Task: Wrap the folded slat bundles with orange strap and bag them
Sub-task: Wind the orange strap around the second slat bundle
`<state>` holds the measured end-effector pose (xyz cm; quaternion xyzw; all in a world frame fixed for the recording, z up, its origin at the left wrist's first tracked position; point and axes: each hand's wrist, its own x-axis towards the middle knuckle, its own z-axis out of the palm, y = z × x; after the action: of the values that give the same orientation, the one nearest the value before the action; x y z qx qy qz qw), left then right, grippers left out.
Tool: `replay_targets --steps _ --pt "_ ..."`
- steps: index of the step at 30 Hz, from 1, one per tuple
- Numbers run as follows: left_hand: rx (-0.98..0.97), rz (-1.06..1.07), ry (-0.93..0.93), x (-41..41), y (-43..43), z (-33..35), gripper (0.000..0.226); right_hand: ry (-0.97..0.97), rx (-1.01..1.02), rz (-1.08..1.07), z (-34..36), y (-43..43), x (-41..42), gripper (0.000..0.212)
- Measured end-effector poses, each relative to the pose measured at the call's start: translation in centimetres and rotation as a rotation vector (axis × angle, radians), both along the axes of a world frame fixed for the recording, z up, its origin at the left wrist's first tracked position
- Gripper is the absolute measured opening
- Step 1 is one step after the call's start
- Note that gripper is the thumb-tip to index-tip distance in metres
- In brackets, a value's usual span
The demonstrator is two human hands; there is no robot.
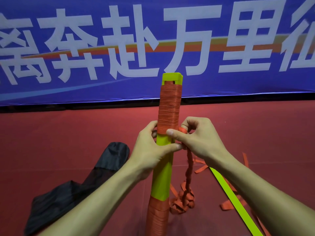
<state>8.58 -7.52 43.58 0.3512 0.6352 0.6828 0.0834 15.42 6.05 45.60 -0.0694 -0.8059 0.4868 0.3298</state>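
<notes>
Head view, looking forward and down: a blue banner point(51, 89) with large white characters fills the upper half, hung along the back. Below it spreads a red floor point(68, 126). A yellow-green slat bundle point(162, 172) stands upright in the middle, its capped top reaching up in front of the banner. To its left a black bag point(68, 193) lies crumpled on the floor, apart from the bundle. To the right a single loose slat point(233, 196) of the same yellow-green lies flat, running diagonally to the lower edge, with short orange scraps point(226, 206) scattered around it.

Orange strap point(169, 106) is wound in close turns round the upper part of the bundle, from just under the cap down to the hands. A second band of turns covers the bottom part, and the stretch between is bare. From the lowest upper turn the strap's free length hangs twisted like a cord on the bundle's right side and ends in a loose heap on the floor beside the bundle's foot.

The left hand point(150, 150) grips the bundle just below the upper wrapping, thumb laid across the front, fingers curled round the back. The right hand point(201, 138) holds the strap: its thumb presses on the lowest turn, and the strap loops round the curled forefinger.
</notes>
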Motion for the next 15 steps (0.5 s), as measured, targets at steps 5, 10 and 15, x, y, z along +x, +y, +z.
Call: replay_targets --steps 5,10,15 --pt "-0.001 -0.062 -0.043 -0.5 -0.2 -0.3 0.06 -0.004 0.085 -0.03 -0.1 0.7 0.2 0.057" --pt "0.02 -0.139 -0.12 -0.7 -0.2 -0.3 0.06 0.014 0.023 0.078 -0.1 1.2 0.3 0.047" --pt "-0.037 -0.302 -0.165 -1.3 -0.9 -0.4 0.071 0.016 -0.103 0.131 -0.1 1.1 0.5 0.032"
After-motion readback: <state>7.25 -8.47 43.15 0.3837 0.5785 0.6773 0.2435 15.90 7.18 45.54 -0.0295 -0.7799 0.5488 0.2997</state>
